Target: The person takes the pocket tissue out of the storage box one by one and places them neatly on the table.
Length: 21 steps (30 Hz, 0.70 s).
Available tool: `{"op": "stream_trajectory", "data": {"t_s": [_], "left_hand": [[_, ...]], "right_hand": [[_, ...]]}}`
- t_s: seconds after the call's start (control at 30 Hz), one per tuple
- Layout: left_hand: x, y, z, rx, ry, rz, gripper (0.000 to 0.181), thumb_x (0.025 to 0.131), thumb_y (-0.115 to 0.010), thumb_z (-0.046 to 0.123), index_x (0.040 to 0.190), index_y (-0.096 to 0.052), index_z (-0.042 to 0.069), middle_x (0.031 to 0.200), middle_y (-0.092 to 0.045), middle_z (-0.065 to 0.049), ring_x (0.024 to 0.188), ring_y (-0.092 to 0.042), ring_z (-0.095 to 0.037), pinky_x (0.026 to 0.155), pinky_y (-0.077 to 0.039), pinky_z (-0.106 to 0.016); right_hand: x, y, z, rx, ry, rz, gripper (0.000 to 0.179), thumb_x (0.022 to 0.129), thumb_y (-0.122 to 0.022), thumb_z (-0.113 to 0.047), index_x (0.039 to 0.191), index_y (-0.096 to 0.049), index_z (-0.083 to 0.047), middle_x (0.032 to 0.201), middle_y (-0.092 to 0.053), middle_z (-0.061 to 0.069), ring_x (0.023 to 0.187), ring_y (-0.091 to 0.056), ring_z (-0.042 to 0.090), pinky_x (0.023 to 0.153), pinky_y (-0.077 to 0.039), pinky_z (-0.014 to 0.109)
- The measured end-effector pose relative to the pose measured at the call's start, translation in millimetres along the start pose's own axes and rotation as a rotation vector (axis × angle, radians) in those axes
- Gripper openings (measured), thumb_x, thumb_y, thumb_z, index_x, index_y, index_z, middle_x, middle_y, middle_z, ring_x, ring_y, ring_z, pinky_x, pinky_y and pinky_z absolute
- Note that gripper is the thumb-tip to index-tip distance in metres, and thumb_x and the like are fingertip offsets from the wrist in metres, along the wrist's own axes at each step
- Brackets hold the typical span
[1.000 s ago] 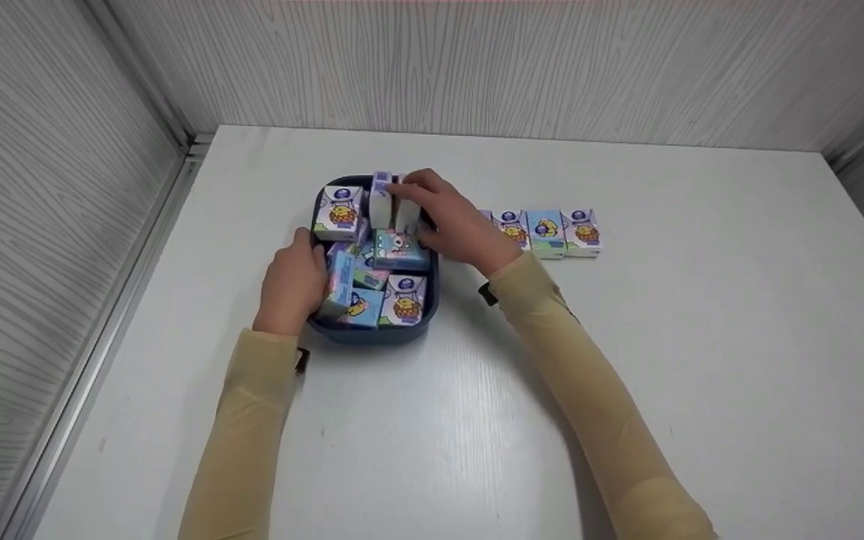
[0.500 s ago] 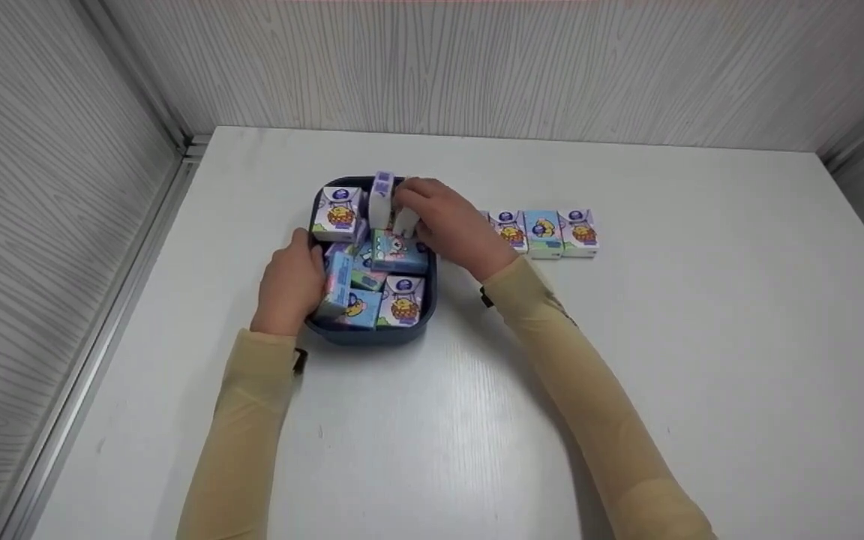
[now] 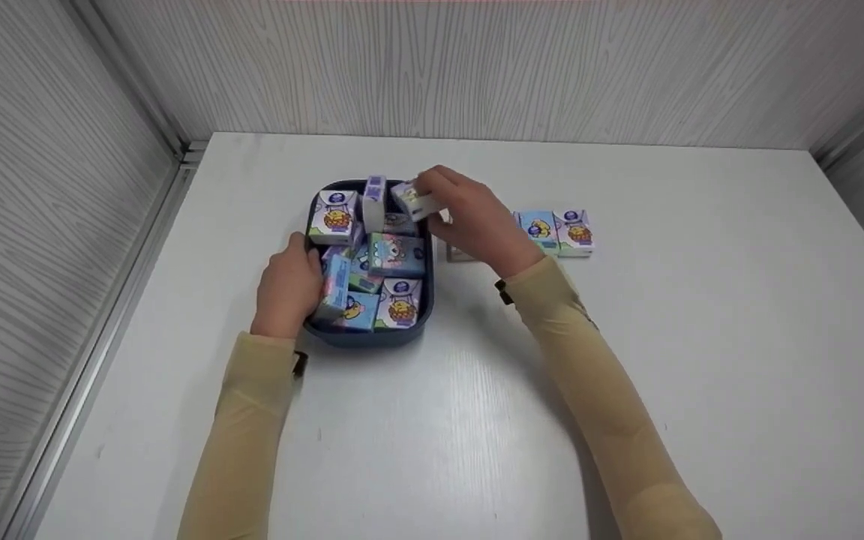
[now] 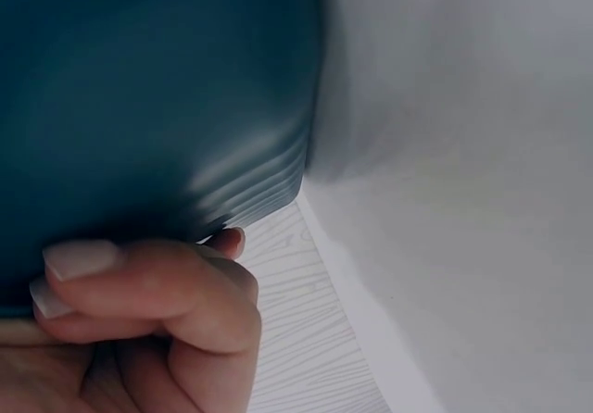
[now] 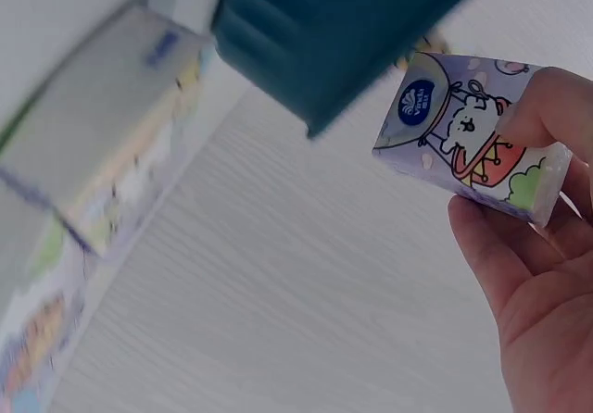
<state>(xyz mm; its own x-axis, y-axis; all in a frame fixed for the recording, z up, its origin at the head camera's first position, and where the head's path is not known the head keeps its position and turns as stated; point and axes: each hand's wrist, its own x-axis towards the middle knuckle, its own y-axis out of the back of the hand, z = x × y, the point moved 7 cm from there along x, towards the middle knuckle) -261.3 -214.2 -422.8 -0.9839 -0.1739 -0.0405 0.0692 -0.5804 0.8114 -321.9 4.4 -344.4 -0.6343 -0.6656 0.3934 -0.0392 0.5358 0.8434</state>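
A dark blue plastic basket (image 3: 376, 337) filled with small cartoon-printed tissue packs (image 3: 400, 304) stands on the table. My left hand (image 3: 289, 289) grips its left side; in the left wrist view the curled fingers lie against the blue wall (image 4: 167, 89). Over the basket's far right corner, my right hand (image 3: 473, 217) pinches one lilac-and-white tissue pack (image 5: 463, 135) between thumb and fingers. That pack is tilted, with a white bear and a balloon basket on its face. A purple pack (image 3: 374, 204) stands on edge beside it, inside the basket.
Right of the basket, several tissue packs lie side by side in a row on the table, among them a blue one (image 3: 538, 229) and a white one (image 3: 574, 231). My right hand covers part of the row. A wood-grain panel (image 3: 507, 71) rises behind the white table (image 3: 417, 435).
My right hand has pinched the pack near the basket's far right corner, then lifted and tilted it up and to the right. The left hand keeps its place at the basket's side.
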Motion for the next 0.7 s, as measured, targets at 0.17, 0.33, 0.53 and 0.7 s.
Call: {"op": "stream_trajectory", "data": {"t_s": [0.17, 0.33, 0.53, 0.7], "left_hand": [[0.4, 0.5, 0.4, 0.013, -0.016, 0.006, 0.031, 0.103, -0.036, 0.019, 0.118, -0.045, -0.007, 0.100, -0.060, -0.030, 0.086, -0.062, -0.042, 0.072, -0.046, -0.053], [0.5, -1.0, 0.1, 0.002, 0.007, -0.024, 0.033, 0.104, -0.035, 0.020, 0.122, -0.042, -0.006, 0.104, -0.058, -0.029, 0.088, -0.060, -0.039, 0.075, -0.046, -0.052], [1.9, -2.1, 1.5, -0.014, 0.005, -0.041, 0.034, 0.104, -0.034, 0.021, 0.124, -0.042, -0.006, 0.105, -0.058, -0.028, 0.088, -0.060, -0.037, 0.076, -0.046, -0.051], [2.2, -1.9, -2.2, -0.012, 0.016, -0.054, 0.035, 0.104, -0.033, 0.021, 0.124, -0.041, -0.006, 0.106, -0.058, -0.028, 0.090, -0.060, -0.037, 0.076, -0.046, -0.051]], "right_hand": [[-22.5, 32, 25, -0.044, -0.021, 0.103, 0.045, 0.081, -0.065, 0.008, 0.121, -0.053, -0.007, 0.119, -0.057, 0.005, 0.110, -0.056, 0.018, 0.088, -0.047, 0.036], [-57.3, 51, 62, -0.105, -0.105, 0.105, 0.046, 0.080, -0.067, 0.009, 0.121, -0.053, -0.007, 0.118, -0.056, 0.006, 0.111, -0.057, 0.022, 0.089, -0.048, 0.037], [-106.7, 80, 112, -0.139, -0.270, 0.139, 0.045, 0.077, -0.070, 0.011, 0.116, -0.054, -0.008, 0.118, -0.056, 0.005, 0.112, -0.057, 0.023, 0.090, -0.047, 0.040], [-143.6, 95, 149, -0.206, -0.353, 0.165, 0.034, 0.077, -0.071, 0.010, 0.103, -0.056, -0.005, 0.114, -0.059, 0.009, 0.109, -0.057, 0.027, 0.089, -0.046, 0.045]]}}
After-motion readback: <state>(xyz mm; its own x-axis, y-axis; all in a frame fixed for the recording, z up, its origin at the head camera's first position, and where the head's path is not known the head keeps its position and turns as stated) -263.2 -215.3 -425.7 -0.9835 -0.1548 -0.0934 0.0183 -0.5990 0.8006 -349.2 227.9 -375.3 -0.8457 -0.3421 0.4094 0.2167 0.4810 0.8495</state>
